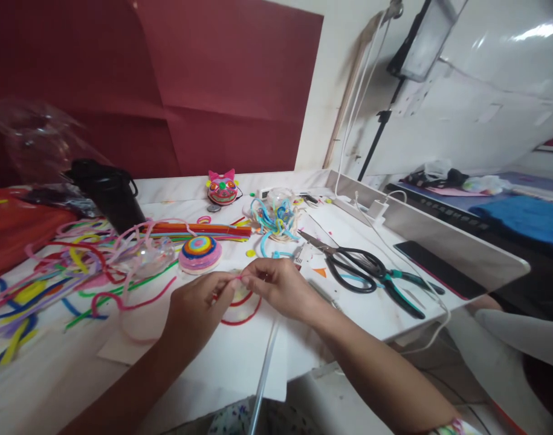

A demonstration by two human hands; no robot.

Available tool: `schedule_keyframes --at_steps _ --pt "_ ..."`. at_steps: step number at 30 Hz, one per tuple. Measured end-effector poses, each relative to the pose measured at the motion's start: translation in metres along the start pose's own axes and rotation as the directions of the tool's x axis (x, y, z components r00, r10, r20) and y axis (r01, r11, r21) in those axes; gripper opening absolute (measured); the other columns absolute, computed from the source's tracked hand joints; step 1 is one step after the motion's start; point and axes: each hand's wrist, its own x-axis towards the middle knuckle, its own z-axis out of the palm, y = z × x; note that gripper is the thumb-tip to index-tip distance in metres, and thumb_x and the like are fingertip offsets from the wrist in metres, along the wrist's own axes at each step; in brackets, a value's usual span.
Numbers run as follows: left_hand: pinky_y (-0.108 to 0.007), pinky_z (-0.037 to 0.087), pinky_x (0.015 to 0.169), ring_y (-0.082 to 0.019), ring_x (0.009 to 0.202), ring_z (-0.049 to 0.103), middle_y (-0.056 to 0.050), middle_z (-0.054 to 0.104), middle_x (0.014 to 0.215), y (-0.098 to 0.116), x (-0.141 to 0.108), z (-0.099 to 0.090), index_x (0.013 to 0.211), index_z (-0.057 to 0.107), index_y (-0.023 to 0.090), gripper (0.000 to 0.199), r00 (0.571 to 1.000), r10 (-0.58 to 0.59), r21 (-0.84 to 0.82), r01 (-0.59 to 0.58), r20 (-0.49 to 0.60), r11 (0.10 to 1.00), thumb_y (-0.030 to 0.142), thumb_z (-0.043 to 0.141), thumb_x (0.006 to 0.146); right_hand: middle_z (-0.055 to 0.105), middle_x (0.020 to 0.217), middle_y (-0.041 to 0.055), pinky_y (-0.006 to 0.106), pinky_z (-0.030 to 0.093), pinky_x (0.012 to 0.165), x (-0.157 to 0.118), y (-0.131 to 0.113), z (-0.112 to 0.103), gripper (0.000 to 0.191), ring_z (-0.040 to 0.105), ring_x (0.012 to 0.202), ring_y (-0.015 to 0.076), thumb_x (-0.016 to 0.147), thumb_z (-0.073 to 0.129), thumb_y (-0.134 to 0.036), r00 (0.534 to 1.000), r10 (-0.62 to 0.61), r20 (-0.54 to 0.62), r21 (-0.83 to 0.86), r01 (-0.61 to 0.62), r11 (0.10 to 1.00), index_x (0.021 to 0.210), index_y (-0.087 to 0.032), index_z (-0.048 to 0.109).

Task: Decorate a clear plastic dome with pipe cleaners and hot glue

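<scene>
- Two bare forearms frame the near edge of a white desk [371, 320], a pale rod [263, 374] angled between them at half past five.
- At center, the left hand [197, 302] and right hand [280, 287] meet fingertip to fingertip over a pink strand [240, 278], thumb and forefinger of each pinching it; the remaining fingers appear loosely curled, partly hidden.
- Beneath the hands lie red curves [240, 323], bent into arcs.
- Slender and held only at the fingertips, the strand could slip if either pinch eases, or kink if the hands pull unevenly; a dropped wrist could push the red curves out of round.
- Scissors [337, 250], blades parted, lie between two and three o'clock of the hands, where a sideways sweep of the right forearm could catch them.
- Counted on the desk: one pair of scissors; one pair of pliers [387, 279] and one dark phone [443, 269], both toward three o'clock; one ringed dome [199, 254] and one black tumbler [106, 193], both at ten; one pink cat-faced ornament [223, 188], near twelve.
- One blue-and-white tangle [278, 220] sits at one o'clock, one bundle of straight stems [201, 230] at eleven; two red curves can be made out under the hands, while loose strands spread toward nine overlap too heavily to count.
</scene>
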Motion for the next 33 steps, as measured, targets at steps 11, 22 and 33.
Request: schedule_keyframes --at_steps 11,22,33 --pt "-0.019 0.021 0.037 -0.008 0.044 0.042 0.000 0.059 0.058 -0.001 0.011 -0.007 0.066 0.063 0.019 0.030 0.717 -0.366 -0.509 0.686 0.593 0.519 0.048 0.065 0.073 0.059 0.060 -0.0039 0.020 0.035 0.052 0.006 0.001 -0.005 0.017 0.047 0.054 0.0073 0.076 0.071 -0.031 0.983 0.103 0.152 0.447 -0.162 0.880 0.074 -0.015 0.068" --pt "-0.015 0.017 0.036 -0.004 0.043 0.037 0.002 0.057 0.057 -0.007 0.010 -0.012 0.069 0.061 0.015 0.038 0.611 -0.240 -0.515 0.778 0.754 0.360 0.049 0.078 0.067 0.065 0.057 -0.0002 0.016 0.019 0.034 0.006 0.001 -0.007 0.024 0.042 0.041 0.0030 0.059 0.084 -0.026 0.830 0.123 0.544 0.702 -0.530 0.476 0.069 -0.011 0.068" --pt "-0.016 0.014 0.035 -0.003 0.038 0.034 0.002 0.058 0.057 -0.008 0.009 -0.015 0.071 0.061 0.014 0.038 0.632 -0.203 -0.538 0.756 0.748 0.373 0.049 0.076 0.068 0.064 0.064 -0.0007 0.017 0.030 0.042 0.006 -0.003 -0.013 0.016 0.047 0.049 0.0046 0.070 0.078 -0.026 0.893 0.090 0.440 0.600 -0.367 0.711 0.077 -0.014 0.070"
